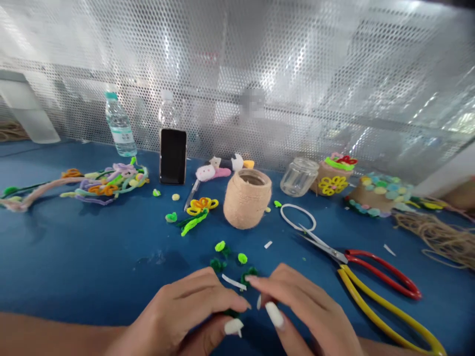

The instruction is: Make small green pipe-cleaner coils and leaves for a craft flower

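My left hand (196,306) is at the bottom middle, thumb and fingers closed on a small dark green pipe cleaner piece (232,313), mostly hidden. A white scrap pokes out by its thumb. Facing it, my right hand (308,311) has its thumb and fingers apart, the index fingertip at a dark green pipe cleaner curl (249,275). A white strip (233,282) lies just beyond the left fingers. Another dark green curl (218,265) and a bright green pom-pom (242,258) rest behind it. Farther back stands a twine-wrapped jar (247,200), upright, its mouth uncovered.
Scissors (337,254) with red and yellow handles lie spread at right, near a white ring (298,217). Behind are a glass jar (299,177), decorated jars, a phone (172,156), a water bottle (120,126) and a pipe cleaner flower (202,206). Loose twine (438,237) lies far right.
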Motion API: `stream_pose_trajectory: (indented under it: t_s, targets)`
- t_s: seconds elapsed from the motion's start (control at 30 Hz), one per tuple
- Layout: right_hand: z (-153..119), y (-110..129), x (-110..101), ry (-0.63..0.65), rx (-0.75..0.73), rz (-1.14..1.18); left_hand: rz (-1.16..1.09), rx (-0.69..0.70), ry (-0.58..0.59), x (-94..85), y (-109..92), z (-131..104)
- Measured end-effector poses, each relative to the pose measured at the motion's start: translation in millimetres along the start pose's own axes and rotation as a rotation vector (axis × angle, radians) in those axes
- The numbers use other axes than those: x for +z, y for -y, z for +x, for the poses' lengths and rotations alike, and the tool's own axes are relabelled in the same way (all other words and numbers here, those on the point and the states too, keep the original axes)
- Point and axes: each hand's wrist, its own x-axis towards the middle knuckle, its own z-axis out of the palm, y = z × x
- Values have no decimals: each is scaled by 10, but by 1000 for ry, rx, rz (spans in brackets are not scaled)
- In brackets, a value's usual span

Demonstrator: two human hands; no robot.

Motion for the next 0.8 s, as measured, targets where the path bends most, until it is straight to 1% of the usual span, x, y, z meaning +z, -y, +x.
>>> stream_pose_trajectory:
  t_s: [0.07,0.13,0.17,0.23,0.27,0.33,0.37,0.4,0.47,0.53,0.6,0.7,0.8]
  targets:
    - [209,-6,56,7,33,9,10,-57,-15,-82,53,-55]
    - [529,3,203,-4,129,63,42,-91,-51,-182,115,-131]
    - [726,13,309,9,145,96,63,-101,-74,-233,143,-171]
    - [1168,34,571,-2,130,180,87,-115,-122,-322,186,-239]
    - [1399,39,718,-49,166,211,90,-127,-143,-357,201,-264]
    - [1843,26,1014,-205,351,211,80,-160,-169,-402,226,-286]
    - [2040,4,1153,-258,419,193,67,-184,-176,-415,241,-285]
    - [2213,-30,1280,-298,493,183,45,-220,-185,-422,261,-276]
    - [2472,-129,1491,-336,652,178,-16,-329,-216,-429,318,-242]
    - [2619,-259,1642,-351,772,184,-80,-450,-250,-432,393,-199]
    - [2682,-402,1742,-365,816,195,-126,-531,-267,-435,468,-160]
    - [2706,-611,1827,-377,813,212,-167,-581,-278,-439,541,-126]
    - [2721,-786,1871,-352,768,248,-186,-618,-285,-438,554,-114]
